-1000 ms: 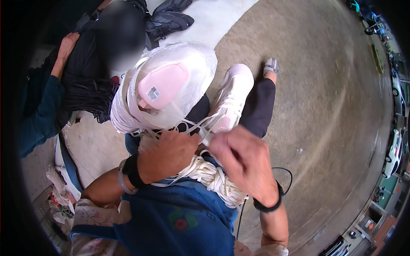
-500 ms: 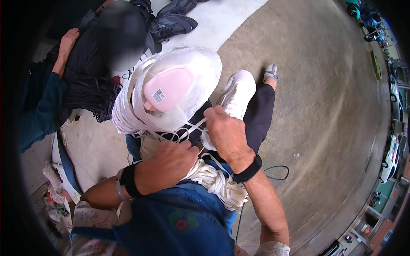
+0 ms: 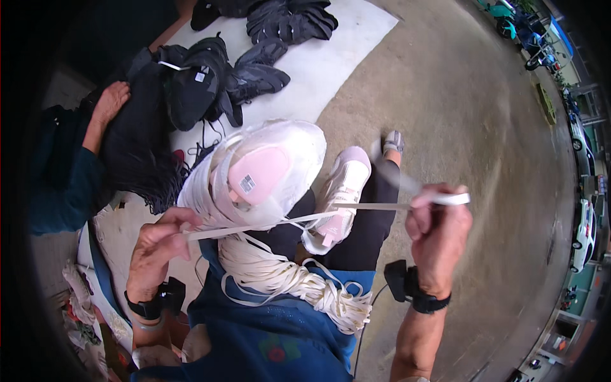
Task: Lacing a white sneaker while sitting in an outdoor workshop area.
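Note:
A pink-and-white sneaker [image 3: 344, 191] rests over my dark-trousered leg, toe pointing away. Flat white shoelaces [image 3: 254, 228] stretch taut from its eyelets out to both sides. At the left, my left hand [image 3: 156, 248] is closed on one lace end. On the far side, my right hand [image 3: 439, 239] pinches the other lace, whose loose tip is smeared by motion above it. A thick bundle of off-white shoelaces [image 3: 286, 277] lies across my lap on the blue apron [image 3: 254, 331].
Left of the sneaker stands a translucent white plastic-wrapped stack [image 3: 299, 153] with a pink shoe piece [image 3: 258, 170] on top. Beyond are several black shoes [image 3: 197, 95] on a white sheet [image 3: 324, 70]. Another person's hand [image 3: 111, 102] rests on black laces at the left.
My hands have spread apart from close together at the sneaker, drawing the laces out left and right. The view has shifted, bringing more black shoes into sight.

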### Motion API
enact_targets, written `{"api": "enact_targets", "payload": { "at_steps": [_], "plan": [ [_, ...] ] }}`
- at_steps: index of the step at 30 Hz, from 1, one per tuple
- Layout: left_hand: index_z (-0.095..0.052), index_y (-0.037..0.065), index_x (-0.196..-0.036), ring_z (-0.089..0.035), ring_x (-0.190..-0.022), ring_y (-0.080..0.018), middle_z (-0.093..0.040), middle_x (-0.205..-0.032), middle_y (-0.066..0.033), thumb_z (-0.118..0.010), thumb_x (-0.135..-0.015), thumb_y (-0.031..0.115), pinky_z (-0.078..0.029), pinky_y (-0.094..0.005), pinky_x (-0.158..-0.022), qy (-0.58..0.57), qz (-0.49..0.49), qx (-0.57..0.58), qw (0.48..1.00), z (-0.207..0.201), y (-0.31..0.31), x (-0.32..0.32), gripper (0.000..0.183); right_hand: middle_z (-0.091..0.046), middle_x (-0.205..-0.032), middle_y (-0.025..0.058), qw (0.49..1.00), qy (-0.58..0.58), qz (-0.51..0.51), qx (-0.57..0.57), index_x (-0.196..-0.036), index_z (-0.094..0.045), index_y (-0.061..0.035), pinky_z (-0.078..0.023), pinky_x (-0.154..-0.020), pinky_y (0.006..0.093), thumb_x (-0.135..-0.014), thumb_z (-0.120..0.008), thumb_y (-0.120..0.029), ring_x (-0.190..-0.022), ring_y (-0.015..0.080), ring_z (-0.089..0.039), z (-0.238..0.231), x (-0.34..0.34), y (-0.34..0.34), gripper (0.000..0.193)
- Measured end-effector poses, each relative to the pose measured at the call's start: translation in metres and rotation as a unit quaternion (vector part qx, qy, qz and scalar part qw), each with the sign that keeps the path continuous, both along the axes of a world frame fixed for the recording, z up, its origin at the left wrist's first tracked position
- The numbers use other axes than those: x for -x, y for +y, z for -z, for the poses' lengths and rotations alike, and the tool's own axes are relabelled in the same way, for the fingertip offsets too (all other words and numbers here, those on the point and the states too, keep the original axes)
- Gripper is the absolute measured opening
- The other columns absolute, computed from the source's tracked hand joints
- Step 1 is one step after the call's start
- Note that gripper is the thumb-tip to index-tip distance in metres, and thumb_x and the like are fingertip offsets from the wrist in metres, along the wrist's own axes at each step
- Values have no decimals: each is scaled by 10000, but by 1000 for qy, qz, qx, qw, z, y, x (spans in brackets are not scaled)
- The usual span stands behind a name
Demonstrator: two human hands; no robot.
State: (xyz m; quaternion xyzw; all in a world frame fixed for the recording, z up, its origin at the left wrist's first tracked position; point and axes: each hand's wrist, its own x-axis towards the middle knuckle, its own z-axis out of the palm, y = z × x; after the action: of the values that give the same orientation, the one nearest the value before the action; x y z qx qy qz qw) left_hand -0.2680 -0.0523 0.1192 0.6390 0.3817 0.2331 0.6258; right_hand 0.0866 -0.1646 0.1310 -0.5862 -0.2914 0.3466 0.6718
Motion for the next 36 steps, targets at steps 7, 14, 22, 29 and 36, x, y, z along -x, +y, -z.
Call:
{"api": "enact_targets", "payload": {
  "at_steps": [7, 14, 22, 29, 36],
  "plan": [
    [-633, 74, -892, -327, -1371, -363, -579, -1200, -130, -482, -998, 256, -202, -525, -1159, -419, -88, 126, 895, -16, 16, 43, 259, -327, -498, -5, 993, 2, 15, -113, -700, -470, -11, -256, -359, 222, -1034, -271, -462, -394, 85, -259, -58, 21, -3, 595],
    [-479, -24, -1059, -329, -697, -119, -325, -815, -26, -473, -1007, 203, -341, -287, -693, -514, -98, 76, 849, -66, 25, 50, 233, -375, -546, 9, 969, -67, -73, -227, -951, -539, 36, -274, -333, 200, -1040, -279, -422, -386, 75, -316, -81, 26, 2, 535],
    [-534, -43, -1257, -472, -653, -34, -643, -983, -45, -471, -996, 309, -369, -178, -574, -77, 59, -24, 995, -40, -14, -91, 443, -517, -599, 16, 984, 25, -131, -116, -901, -602, 32, -341, -433, 222, -983, -398, -268, -471, 75, -433, -98, 83, 3, 372],
    [-645, 33, -841, -434, -589, -57, -530, -648, 28, -507, -989, 335, -350, -200, -550, -36, 174, 138, 974, -34, -15, -129, 364, -476, -564, 61, 991, 7, -115, -71, -1000, -560, 84, -420, -435, 236, -1036, -338, -341, -441, 111, -454, -47, 62, -5, 481],
    [-619, -6, -687, -562, -570, -288, -611, -648, -116, -617, -881, 173, -421, -377, -562, 231, 168, -221, 932, -3, -9, -116, 264, -563, -715, 12, 968, 250, 23, 28, -1022, -617, 26, -446, -434, 204, -996, -522, -239, -534, 70, -529, 62, 47, -54, 283]
  ]
}}
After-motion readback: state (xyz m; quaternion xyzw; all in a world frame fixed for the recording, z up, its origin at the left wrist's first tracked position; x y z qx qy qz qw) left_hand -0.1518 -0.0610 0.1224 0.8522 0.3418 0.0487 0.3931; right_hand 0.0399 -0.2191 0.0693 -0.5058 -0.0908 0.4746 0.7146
